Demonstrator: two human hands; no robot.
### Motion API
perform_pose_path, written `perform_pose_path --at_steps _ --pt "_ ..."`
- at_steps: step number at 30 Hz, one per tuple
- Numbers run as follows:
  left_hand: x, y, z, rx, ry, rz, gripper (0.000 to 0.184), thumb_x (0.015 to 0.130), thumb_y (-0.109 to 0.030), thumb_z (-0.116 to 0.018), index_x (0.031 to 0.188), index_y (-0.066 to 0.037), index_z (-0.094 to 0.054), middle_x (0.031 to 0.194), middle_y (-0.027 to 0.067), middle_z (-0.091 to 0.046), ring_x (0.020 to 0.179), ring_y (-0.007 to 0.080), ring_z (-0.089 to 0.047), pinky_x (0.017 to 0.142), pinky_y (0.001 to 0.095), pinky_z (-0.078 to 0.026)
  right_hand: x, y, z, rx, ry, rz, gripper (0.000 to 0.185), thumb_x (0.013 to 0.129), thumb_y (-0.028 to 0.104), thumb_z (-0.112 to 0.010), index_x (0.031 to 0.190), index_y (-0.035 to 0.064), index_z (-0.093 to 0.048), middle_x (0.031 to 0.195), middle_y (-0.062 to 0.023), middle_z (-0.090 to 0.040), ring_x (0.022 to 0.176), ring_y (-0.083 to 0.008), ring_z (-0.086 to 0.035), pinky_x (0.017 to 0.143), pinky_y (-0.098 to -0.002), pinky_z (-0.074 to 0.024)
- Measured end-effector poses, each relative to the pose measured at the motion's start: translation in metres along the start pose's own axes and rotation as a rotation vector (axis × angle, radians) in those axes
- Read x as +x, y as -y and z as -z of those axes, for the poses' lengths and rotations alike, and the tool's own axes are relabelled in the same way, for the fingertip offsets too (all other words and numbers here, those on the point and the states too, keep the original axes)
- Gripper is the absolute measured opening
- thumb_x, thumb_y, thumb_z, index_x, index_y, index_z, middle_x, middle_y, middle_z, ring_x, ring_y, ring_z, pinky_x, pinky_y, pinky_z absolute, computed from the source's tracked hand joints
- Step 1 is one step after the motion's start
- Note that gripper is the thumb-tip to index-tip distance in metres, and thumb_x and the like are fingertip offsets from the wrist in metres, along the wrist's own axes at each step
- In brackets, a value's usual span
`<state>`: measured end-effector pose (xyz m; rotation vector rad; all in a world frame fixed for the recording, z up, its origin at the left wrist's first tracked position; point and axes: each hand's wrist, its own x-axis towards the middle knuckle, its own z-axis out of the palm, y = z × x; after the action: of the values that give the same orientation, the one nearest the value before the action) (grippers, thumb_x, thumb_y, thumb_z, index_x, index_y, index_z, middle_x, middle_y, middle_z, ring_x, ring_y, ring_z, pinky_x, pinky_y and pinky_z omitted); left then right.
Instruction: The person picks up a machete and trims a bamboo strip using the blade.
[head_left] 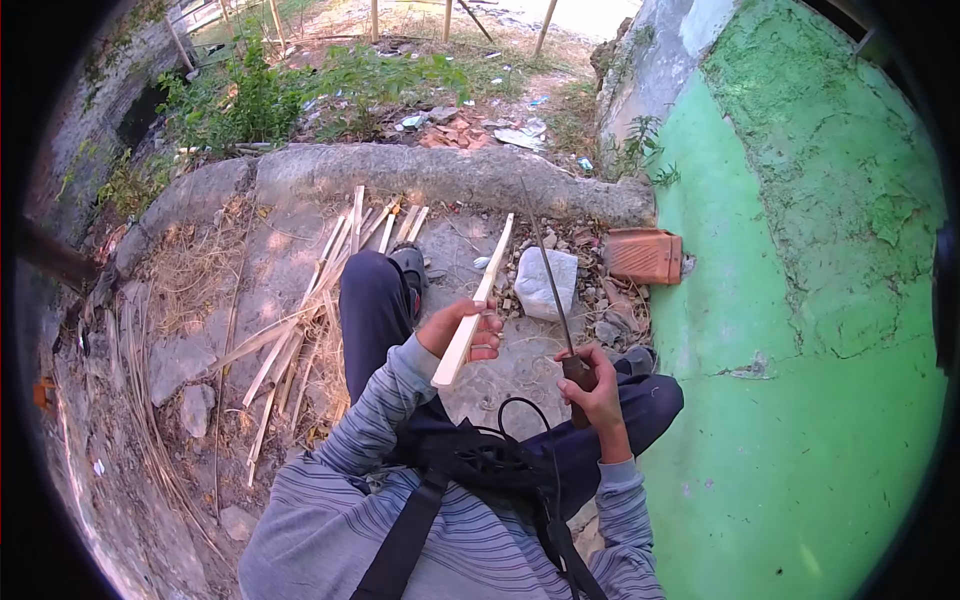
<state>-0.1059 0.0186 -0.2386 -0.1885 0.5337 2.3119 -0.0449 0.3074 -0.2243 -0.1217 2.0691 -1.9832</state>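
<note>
The left hand (484, 328) holds a pale wooden strip (462, 348) across its fingers, and the right hand (598, 388) is closed around the dark handle of a long, thin blade (556, 290). Both hands are in front of the striped torso (330, 520), well apart, forearms reaching forward; the strip slants up and away, and the blade points away too, leaning slightly left. Below them are the bent legs (372, 305) in dark trousers, over rough, grey ground (180, 365) strewn with dry fibres. A pile of wooden strips (290, 345) lies to the left, and a white block (546, 284) sits ahead, near a reddish brick (640, 256) by the green wall (780, 430) on the right. Farther off, a low stone kerb (400, 170) crosses the view, with leafy plants (250, 95), litter and upright posts (447, 20) beyond it
</note>
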Motion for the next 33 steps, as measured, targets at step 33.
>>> perform_pose_path --at_steps 33 --pt "0.038 0.075 0.006 0.746 0.224 0.071 0.055 0.099 -0.054 -0.041 0.128 -0.008 -0.049 0.112 0.0027 -0.058 0.104 0.0129 -0.058 0.094 0.0368 -0.046 0.045 0.05 -0.026 0.108 -0.167 0.246 0.033 0.081 0.014 -0.067 0.109 -0.003 -0.062 0.108 -0.0107 -0.066 0.103 -0.0161 -0.062 0.094 -0.0312 -0.0459"
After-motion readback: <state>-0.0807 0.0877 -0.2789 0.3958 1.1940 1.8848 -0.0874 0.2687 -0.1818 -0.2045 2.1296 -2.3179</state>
